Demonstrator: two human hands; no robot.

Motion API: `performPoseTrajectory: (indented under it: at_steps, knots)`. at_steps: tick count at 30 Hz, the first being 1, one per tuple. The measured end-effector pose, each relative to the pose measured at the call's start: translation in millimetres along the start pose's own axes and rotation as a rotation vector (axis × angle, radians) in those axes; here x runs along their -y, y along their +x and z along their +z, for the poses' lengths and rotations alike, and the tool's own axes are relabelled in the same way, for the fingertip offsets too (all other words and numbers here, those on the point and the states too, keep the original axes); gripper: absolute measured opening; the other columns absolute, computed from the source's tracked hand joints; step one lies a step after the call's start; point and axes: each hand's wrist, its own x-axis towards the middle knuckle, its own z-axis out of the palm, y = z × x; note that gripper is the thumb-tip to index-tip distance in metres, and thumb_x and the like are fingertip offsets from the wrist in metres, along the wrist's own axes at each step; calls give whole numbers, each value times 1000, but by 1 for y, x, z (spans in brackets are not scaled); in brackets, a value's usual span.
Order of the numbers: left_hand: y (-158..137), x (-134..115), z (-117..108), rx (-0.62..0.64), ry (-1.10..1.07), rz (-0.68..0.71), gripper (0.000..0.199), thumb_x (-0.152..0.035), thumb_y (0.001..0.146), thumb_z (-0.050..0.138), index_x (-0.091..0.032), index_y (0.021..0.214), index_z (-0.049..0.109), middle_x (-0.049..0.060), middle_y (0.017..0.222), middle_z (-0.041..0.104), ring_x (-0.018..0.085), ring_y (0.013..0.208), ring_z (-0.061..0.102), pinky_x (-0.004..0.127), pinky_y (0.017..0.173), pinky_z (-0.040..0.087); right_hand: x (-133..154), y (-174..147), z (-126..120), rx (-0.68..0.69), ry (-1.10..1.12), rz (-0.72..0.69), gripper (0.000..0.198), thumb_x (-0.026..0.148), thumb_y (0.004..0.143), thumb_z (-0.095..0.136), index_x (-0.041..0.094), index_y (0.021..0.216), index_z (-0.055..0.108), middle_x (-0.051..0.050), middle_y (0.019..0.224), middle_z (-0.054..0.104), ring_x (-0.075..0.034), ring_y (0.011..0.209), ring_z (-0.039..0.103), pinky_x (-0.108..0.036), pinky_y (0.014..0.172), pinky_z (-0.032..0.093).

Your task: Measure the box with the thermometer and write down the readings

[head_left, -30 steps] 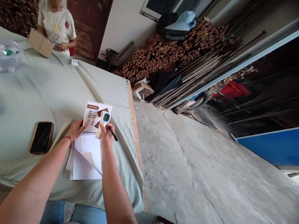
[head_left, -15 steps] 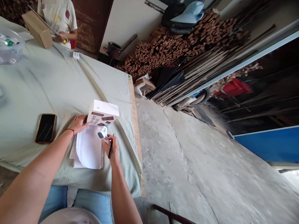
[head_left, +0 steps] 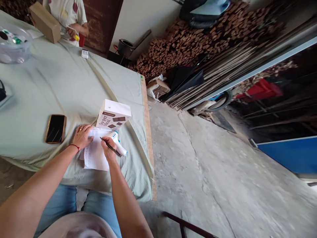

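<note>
My right hand (head_left: 109,147) is closed round a black pen (head_left: 112,148), its tip over a stack of written sheets of paper (head_left: 96,157). My left hand (head_left: 83,137) lies flat with fingers stretched out on the upper left of the sheets; a red string is on its wrist. A white and blue infrared thermometer (head_left: 122,149) rests on the cloth just right of my right hand, partly hidden by it. Behind the sheets stands a white box (head_left: 118,107) with "Super Meal" and brown bars printed on it.
A phone (head_left: 55,129) lies left of my left hand on the green tablecloth (head_left: 61,86). Farther off are a small white box (head_left: 85,53), a clear plastic tub (head_left: 17,53) and a co-worker (head_left: 66,16) beside a cardboard box (head_left: 46,21). Firewood (head_left: 170,43) is stacked against the wall.
The thermometer has left my right hand and now lies on the cloth. My right hand has moved over the paper with the pen. My left hand has come off the box onto the sheets.
</note>
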Motion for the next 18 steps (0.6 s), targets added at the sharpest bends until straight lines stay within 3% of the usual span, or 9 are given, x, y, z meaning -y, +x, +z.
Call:
performPoseTrajectory:
  at_steps: [5,10,18]
  knots:
    - [0,-7,0,-34,-12,-13,54,-30,84,62,-27,139,60,8,150,58,32,143,48,52,125,29,-4,18,23,-40,-48,-47,10,32,71,61,23,75,64,4,62,60,-16,60,53,-30,63,47]
    - [-2,-8,1,-41,-3,-12,53,-29,84,64,-28,137,61,7,152,57,32,143,48,51,125,30,-13,19,24,-30,-175,-183,10,34,74,60,24,70,61,2,67,65,-18,67,58,-33,73,49]
    - [-1,-7,3,-24,-39,2,57,-29,84,63,-28,141,58,9,153,56,33,143,47,53,125,29,-20,20,22,-1,-243,-225,16,41,77,58,26,70,59,2,67,67,-18,66,57,-31,71,50]
